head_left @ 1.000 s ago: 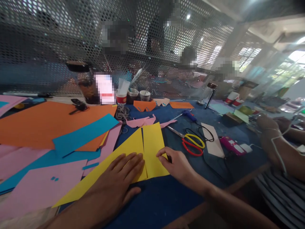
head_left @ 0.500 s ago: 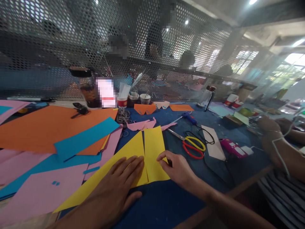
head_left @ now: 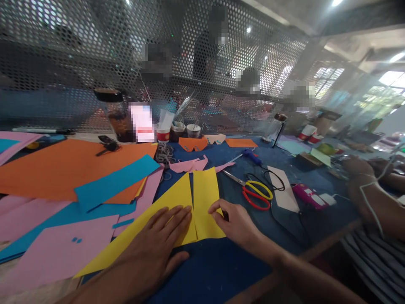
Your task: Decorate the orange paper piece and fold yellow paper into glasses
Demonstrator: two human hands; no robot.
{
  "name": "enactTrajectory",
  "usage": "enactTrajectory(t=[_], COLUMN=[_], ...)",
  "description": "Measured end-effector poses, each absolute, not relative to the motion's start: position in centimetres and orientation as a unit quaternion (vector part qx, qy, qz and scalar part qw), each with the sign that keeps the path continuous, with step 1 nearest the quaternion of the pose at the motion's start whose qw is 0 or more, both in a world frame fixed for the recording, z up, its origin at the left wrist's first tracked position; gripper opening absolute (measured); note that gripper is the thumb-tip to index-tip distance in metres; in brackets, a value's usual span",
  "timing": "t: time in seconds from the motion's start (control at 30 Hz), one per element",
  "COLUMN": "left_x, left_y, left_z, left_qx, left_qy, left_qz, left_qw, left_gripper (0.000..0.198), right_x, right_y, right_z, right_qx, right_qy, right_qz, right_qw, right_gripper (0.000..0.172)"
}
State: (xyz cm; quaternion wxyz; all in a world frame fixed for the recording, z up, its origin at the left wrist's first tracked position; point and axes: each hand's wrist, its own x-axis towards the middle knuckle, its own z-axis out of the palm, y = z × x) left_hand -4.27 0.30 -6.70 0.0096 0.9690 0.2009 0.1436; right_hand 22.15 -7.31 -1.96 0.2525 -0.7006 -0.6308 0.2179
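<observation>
My left hand [head_left: 166, 236] lies flat with its fingers stretched out on the larger yellow paper piece [head_left: 177, 190], which slants toward the lower left. Just right of it is a yellow paper strip [head_left: 205, 190]. A narrow dark gap separates the two, widest at the far end; whether they join at the near end I cannot tell. My right hand [head_left: 236, 221] has its fingers curled and closed at the strip's right edge. Beyond that hand lie scissors [head_left: 257, 196] with yellow and red handles, their blades pointing away to the left.
Orange paper [head_left: 57, 169], a blue strip [head_left: 117, 181] and pink paper [head_left: 63, 249] cover the left side. A blue glue gun [head_left: 252, 156] with a black cord lies behind the scissors. Grey yarn [head_left: 164, 153], cups and a jar [head_left: 115, 118] stand farther back. Another person's arm [head_left: 370, 198] is at right.
Both hands keep nearly the same place on the yellow paper. The papers on the left appear shifted slightly to the right and up in view.
</observation>
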Motion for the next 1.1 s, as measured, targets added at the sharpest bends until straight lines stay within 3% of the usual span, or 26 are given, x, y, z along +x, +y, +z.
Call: enactTrajectory(t=[0.3,0.53,1.1], left_x=[-4.4,-4.6,-4.2], left_y=[0.1,0.4,0.2], left_z=[-6.2,-6.1,-5.2], left_qx=[0.971,0.977,0.978], left_qy=[0.197,0.171,0.174], left_qz=[0.137,0.126,0.113], left_qw=[0.015,0.018,0.014], left_gripper=[0.078,0.063,0.062], right_x=[22.4,22.3,22.4], right_y=[-7.6,-8.7,-9.3], right_z=[-1.7,-1.5,-1.4], right_qx=[-0.683,-0.673,-0.681], right_qy=[-0.631,-0.634,-0.630], right_qz=[0.238,0.250,0.244], right_qw=[0.281,0.287,0.283], right_gripper=[0.021,0.022,0.017])
